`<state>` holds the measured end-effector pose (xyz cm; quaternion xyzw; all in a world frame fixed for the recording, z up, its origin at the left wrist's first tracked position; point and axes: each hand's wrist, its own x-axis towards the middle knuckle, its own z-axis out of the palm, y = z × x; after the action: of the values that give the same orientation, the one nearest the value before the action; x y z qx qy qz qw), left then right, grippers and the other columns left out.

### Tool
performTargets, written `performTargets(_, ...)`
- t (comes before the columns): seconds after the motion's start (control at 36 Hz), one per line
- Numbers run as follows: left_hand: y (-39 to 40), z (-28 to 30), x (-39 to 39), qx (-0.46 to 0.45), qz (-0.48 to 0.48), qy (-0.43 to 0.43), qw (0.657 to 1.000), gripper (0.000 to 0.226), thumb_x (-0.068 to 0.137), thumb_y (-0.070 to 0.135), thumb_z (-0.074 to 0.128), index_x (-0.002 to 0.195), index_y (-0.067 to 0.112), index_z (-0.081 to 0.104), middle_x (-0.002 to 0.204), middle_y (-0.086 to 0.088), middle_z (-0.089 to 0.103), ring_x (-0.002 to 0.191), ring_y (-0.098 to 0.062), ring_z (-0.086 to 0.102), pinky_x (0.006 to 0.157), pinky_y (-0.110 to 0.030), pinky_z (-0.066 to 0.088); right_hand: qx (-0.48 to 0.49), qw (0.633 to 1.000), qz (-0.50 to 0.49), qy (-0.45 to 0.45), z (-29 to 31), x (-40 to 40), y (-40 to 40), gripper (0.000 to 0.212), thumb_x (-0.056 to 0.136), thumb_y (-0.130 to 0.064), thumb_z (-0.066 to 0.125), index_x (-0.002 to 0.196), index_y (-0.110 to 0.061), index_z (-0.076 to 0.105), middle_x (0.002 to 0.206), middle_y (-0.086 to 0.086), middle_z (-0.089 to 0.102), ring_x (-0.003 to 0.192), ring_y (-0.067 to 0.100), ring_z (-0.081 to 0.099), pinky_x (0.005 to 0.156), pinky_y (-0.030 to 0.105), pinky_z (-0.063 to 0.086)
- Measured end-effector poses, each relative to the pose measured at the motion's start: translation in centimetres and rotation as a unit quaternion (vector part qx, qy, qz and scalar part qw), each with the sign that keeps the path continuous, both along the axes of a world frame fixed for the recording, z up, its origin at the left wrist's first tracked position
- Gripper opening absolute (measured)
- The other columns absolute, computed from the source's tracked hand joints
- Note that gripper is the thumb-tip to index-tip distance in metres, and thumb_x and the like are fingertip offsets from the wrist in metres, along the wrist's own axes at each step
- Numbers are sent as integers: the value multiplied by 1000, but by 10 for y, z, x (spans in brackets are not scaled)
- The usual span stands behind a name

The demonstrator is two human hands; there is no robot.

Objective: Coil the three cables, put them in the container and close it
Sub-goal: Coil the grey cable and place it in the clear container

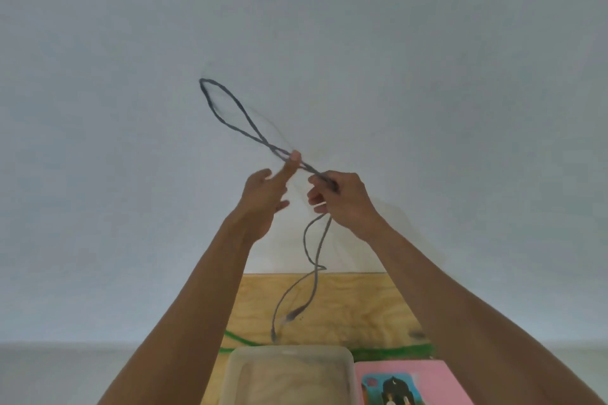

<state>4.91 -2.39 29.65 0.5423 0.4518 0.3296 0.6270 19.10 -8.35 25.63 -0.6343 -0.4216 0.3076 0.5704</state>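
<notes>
A grey cable [230, 108] is held up in front of a pale wall. My right hand [342, 199] is shut on it, with a long loop rising to the upper left and two ends hanging down toward the table. My left hand [263, 199] is open, its forefinger stretched out and touching the cable just above the right hand. A clear plastic container [345, 368] stands open on the wooden table [362, 299] below. A green cable [394, 350] lies on the table behind the container. The third cable is not visible.
A pink lid or card with a picture [424, 378] lies right of the container. The table's far edge meets the pale wall.
</notes>
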Motion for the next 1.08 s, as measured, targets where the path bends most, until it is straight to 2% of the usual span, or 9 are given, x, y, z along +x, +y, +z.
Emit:
performTargets(0.08,-16,-22,-4,80,-60,139,985,113,43,85,75,127,14,54,112,-7,67,102,-21,66,89,-43,57,-5,999,-20,45,5,0,5,14,95,-9,59,88,-10,71,65,2,70,66,21,70,64,32,57)
performTargets(0.17,-27,-40,-5,105,-135,198,965,84,60,90,58,100,16,67,93,-4,73,88,-19,70,82,-40,59,-18,997,-56,58,10,-3,12,16,95,-7,58,87,-13,70,70,7,71,69,24,72,68,36,62)
performTargets(0.31,-30,-60,-18,88,-266,235,931,37,100,32,57,99,-3,66,80,-5,66,74,-20,63,85,-41,57,-42,985,-94,141,12,-6,19,11,97,-9,57,95,-6,67,79,13,70,70,23,70,64,31,62)
performTargets(0.39,-32,-62,-35,4,-263,179,948,35,105,32,48,100,1,64,63,-5,55,55,-21,56,62,-34,54,-103,987,-89,86,10,-4,16,8,95,-15,62,92,-8,66,95,16,72,74,22,69,58,33,62)
performTargets(0.53,-20,-56,-60,17,-212,197,957,41,105,37,47,99,2,68,57,6,32,47,-12,31,48,-26,29,-300,947,52,-100,6,7,1,90,70,-53,83,139,-11,43,128,4,50,107,24,57,67,42,63)
performTargets(0.67,-2,-56,-73,53,-158,230,959,41,104,38,50,94,5,72,63,1,29,48,-13,25,47,-26,22,-361,912,101,-164,10,12,-5,133,50,-80,76,153,-15,24,143,8,45,102,27,63,68,44,64)
performTargets(0.78,5,-55,-76,-5,-89,153,984,40,105,34,49,99,-1,69,57,5,27,48,-12,23,51,-29,16,-366,909,83,-180,17,19,-6,126,53,-81,74,147,-7,35,127,13,58,88,26,70,67,43,64)
performTargets(0.97,12,-41,-62,-171,7,-101,980,34,105,31,48,99,3,66,56,4,26,44,-8,23,35,-18,20,-166,973,95,-132,25,11,-4,34,81,-38,79,104,-16,66,95,6,72,75,17,75,59,38,63)
performTargets(1.08,8,-16,-50,-183,-17,-172,968,40,107,35,42,101,3,65,56,4,29,43,-6,25,32,-17,23,-28,982,99,-160,37,-14,1,29,85,-26,76,112,-23,66,100,-3,68,82,18,71,60,36,63)
